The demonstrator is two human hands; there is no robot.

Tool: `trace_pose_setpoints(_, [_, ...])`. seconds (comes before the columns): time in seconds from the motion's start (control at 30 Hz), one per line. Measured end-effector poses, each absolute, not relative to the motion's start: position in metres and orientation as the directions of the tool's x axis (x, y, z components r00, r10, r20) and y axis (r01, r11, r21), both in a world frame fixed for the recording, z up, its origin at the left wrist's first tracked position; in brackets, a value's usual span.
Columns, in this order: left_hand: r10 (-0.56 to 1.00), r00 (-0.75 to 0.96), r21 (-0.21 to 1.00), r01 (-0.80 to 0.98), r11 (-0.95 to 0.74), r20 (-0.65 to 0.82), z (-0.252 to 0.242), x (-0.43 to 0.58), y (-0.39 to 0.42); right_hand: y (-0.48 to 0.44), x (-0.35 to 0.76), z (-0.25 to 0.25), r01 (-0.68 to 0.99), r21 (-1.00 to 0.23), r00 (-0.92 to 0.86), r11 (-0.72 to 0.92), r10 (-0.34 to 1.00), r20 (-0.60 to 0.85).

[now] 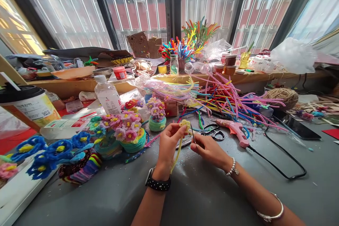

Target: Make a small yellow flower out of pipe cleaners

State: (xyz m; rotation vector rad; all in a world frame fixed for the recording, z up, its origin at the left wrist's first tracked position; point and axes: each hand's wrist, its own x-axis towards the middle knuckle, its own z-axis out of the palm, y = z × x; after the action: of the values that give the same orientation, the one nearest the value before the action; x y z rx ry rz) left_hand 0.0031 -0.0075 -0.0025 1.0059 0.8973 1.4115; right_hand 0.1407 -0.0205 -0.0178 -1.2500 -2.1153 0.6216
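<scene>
My left hand (169, 143) is closed in a pinch on a yellow pipe cleaner (182, 130), coiled at the top near my fingertips, its tail trailing down past my wrist. My right hand (208, 148) is closed on a thin dark tool (192, 136) whose tip points up at the yellow coil. Both hands hover over the grey table (201, 190), just in front of black-handled scissors (213, 132). A watch is on my left wrist, bracelets on my right.
A pink glue gun (235, 130) with black cord lies right of the scissors. Loose coloured pipe cleaners (225, 100) pile behind. Finished pipe-cleaner flower pots (127, 130) and blue flowers (50, 152) stand left. A water bottle (107, 95), lidded cup (29, 106), twine ball (283, 97) and phone (302, 129) surround.
</scene>
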Motion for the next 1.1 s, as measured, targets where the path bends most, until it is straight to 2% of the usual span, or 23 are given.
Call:
trace_pose_setpoints(0.47, [0.995,0.026,0.945,-0.315,-0.083,0.096,-0.0041,0.0051,-0.0090,-0.0203,0.1375,-0.0214,0.601,-0.660,-0.309,0.452,0.892,0.330])
trace_pose_setpoints(0.73, [0.994,0.054,0.941,-0.332,-0.067,0.090,-0.0049,0.0072,-0.0088,-0.0228,0.1342,-0.0210,0.461,-0.779,-0.349,0.424,0.894,0.281])
trace_pose_setpoints(0.97, [0.997,0.032,0.919,-0.390,-0.054,0.072,-0.0037,0.0036,-0.0084,-0.0207,0.1321,-0.0226,0.413,-0.830,-0.285,0.374,0.919,0.271])
trace_pose_setpoints(1.1, [0.992,0.116,0.918,-0.397,0.007,0.043,-0.0006,0.0017,-0.0080,-0.0168,0.1361,-0.0225,0.337,-0.879,-0.216,0.338,0.936,0.277])
